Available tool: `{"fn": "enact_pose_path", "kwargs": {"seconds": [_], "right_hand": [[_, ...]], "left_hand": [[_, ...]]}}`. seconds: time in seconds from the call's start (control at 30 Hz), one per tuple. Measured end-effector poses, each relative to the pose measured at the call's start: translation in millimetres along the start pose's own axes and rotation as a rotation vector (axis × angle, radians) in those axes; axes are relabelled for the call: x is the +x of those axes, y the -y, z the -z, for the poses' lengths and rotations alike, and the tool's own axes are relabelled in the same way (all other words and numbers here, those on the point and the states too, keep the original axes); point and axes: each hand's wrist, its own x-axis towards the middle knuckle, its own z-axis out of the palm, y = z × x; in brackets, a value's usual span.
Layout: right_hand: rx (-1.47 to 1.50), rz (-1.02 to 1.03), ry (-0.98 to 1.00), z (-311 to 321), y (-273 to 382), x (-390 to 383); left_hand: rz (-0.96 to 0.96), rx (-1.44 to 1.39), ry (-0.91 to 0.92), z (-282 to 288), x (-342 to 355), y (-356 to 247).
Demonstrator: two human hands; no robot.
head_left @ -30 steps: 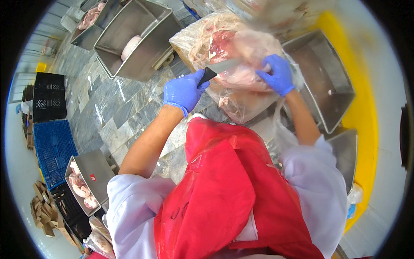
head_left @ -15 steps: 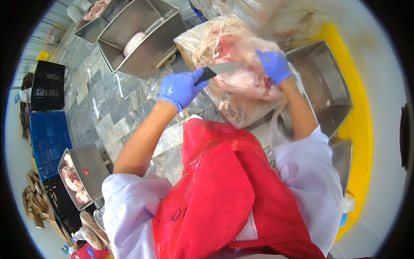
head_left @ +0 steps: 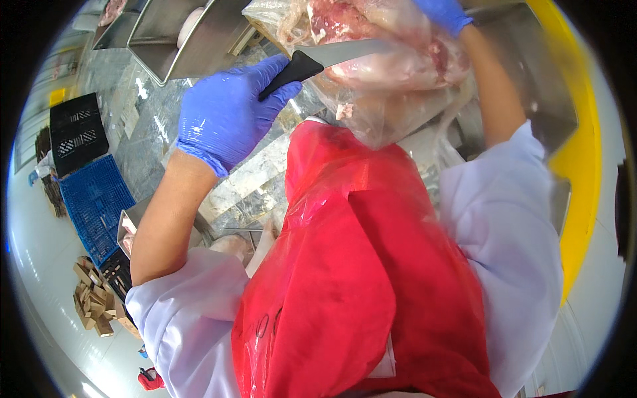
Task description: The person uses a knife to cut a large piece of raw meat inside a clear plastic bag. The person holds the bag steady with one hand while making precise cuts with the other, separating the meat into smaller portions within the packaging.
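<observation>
A glossy red plastic apron is filling the near part of the view, wrinkled and shining, worn over white sleeves. Just beyond the apron's upper edge, the left hand, in a blue glove, is clenching the black handle of a knife; its pale steel blade is pointing away from the apron's left shoulder, lying flat against a large cut of raw meat. The meat is pink and red with white fat, lumpy and wet-looking, and it is sitting in a clear, crinkled plastic bag that is hanging down until it is almost touching the apron's top. Beyond the apron's right shoulder, the right hand, also gloved in blue, is pressing on the far side of the meat at the picture's upper edge; how its fingers are closing cannot be told.

Left of the apron, the grey, mottled stone floor is showing open room. Farther left, a blue crate and a black crate are lying side by side. Beyond the apron's top left, a steel tray with straight walls is standing, and right of the apron a yellow band is curving along the rim.
</observation>
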Motion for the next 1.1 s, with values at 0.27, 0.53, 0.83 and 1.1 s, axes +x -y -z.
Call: {"fn": "enact_pose_path", "kwargs": {"seconds": [0.27, 0.53, 0.83, 1.1], "right_hand": [[0.318, -0.072, -0.117, -16, -8, 13], [0.32, -0.023, -0.272, -35, -39, 16], [-0.167, 0.465, -0.364, -42, -105, 61], [-0.544, 0.505, -0.313, -45, -115, 84]], "left_hand": [[0.077, 0.038, 0.117, -2, 30, -26], [0.122, -0.035, 0.134, -24, 35, -38], [0.089, -0.101, -0.034, -119, 30, -4], [0.094, -0.154, -0.042, -135, 35, 1]]}}
